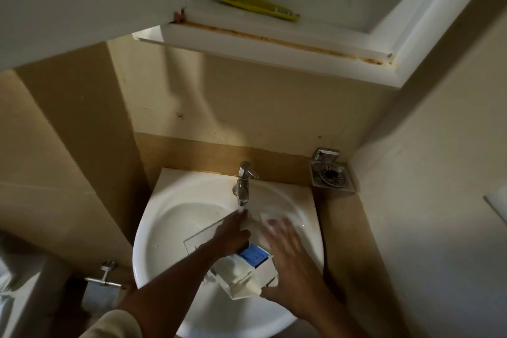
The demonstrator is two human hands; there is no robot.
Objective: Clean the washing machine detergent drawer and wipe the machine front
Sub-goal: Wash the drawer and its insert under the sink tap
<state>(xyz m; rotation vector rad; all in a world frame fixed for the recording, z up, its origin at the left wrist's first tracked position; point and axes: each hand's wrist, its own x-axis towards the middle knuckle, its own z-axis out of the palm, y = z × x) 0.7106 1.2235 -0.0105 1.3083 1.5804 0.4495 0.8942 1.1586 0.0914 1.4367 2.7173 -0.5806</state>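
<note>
The white detergent drawer (247,277) with a blue insert (253,254) lies tilted inside the white sink (153,230), its far end towards the chrome tap (242,181). Water runs from the spout onto that far end. My left hand (233,233) reaches in from the lower left and grips the drawer's far end just under the stream. My right hand (290,255) is blurred, with fingers spread, over the drawer's right side; its thumb lies by the near corner. Whether it touches the drawer is unclear.
A metal soap holder (330,175) is fixed in the wall corner right of the sink. Overhead, an open white cabinet (274,44) holds a yellow tube (252,5). A chrome paper holder (103,280) hangs at the lower left. Beige walls close in on both sides.
</note>
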